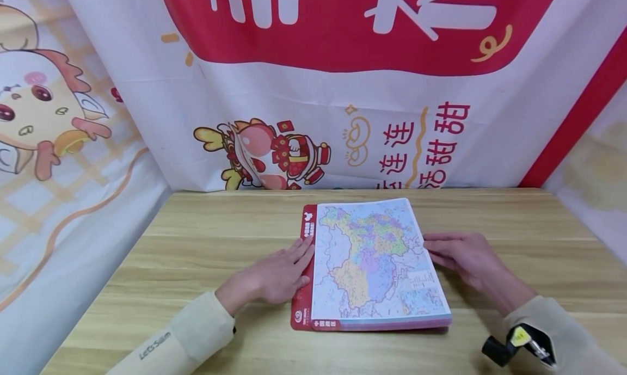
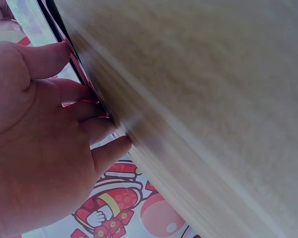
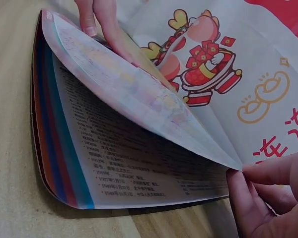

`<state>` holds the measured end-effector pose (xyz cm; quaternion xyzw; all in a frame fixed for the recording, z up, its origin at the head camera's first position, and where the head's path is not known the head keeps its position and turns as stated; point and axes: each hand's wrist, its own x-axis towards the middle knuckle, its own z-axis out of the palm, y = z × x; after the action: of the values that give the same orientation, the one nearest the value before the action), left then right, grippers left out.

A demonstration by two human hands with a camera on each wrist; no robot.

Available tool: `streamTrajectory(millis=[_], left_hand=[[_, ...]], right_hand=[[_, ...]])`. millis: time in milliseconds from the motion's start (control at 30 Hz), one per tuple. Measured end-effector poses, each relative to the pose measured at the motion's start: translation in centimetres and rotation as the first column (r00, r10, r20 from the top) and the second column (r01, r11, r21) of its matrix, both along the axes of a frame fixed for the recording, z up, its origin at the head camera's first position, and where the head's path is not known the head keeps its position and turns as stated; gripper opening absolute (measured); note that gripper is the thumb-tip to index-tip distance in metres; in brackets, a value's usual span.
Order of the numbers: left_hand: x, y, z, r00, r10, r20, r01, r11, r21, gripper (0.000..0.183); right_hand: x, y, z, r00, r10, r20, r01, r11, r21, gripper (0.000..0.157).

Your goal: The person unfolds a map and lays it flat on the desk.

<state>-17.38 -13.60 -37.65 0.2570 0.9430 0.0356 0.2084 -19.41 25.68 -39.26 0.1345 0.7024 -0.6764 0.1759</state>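
A booklet of maps (image 1: 372, 266) lies on the wooden table, its top sheet printed with a coloured map and a red strip (image 1: 305, 304) along its left side. My left hand (image 1: 286, 271) lies with straight fingers on that red strip, palm down. At the opposite edge, my right hand (image 1: 462, 255) pinches the top map sheet (image 3: 124, 94) between thumb and fingers. That sheet bows up from the one beneath. Under it shows a page of printed text (image 3: 119, 158), above layers with coloured edges (image 3: 64, 163).
The booklet rests on a wood-grain table (image 1: 196, 266). Behind stands a white cloth backdrop (image 1: 171, 114) with red lettering and a cartoon figure (image 1: 274, 157). Another printed cloth (image 1: 44, 201) hangs at the left. A small black device (image 1: 519, 345) sits on the right sleeve.
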Motion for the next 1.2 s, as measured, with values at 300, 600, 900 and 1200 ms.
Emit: streamTrajectory(millis=[300,600,900,1200], left_hand=[[-0.1,0.1,-0.2,1.0,-0.014,-0.013,0.014,1.0,-0.01,0.076],[-0.2,0.2,0.1,1.0,-0.01,-0.018,0.009,1.0,-0.022,0.075],[0.1,-0.1,0.2,0.999,-0.011,-0.036,0.011,1.0,0.005,0.074],[0.1,-0.7,-0.2,1.0,0.012,-0.029,-0.011,0.999,0.03,0.075]], right_hand=[[-0.1,-0.1,0.1,1.0,-0.001,0.02,0.0,0.999,0.036,0.063],[0.0,-0.1,0.2,0.999,-0.045,-0.022,0.045,0.999,0.027,0.065],[0.6,1.5,1.0,0.997,-0.065,-0.036,0.066,0.997,0.028,0.048],[0.5,3.0,1.7,0.996,-0.061,-0.069,0.061,0.998,0.002,0.028]])
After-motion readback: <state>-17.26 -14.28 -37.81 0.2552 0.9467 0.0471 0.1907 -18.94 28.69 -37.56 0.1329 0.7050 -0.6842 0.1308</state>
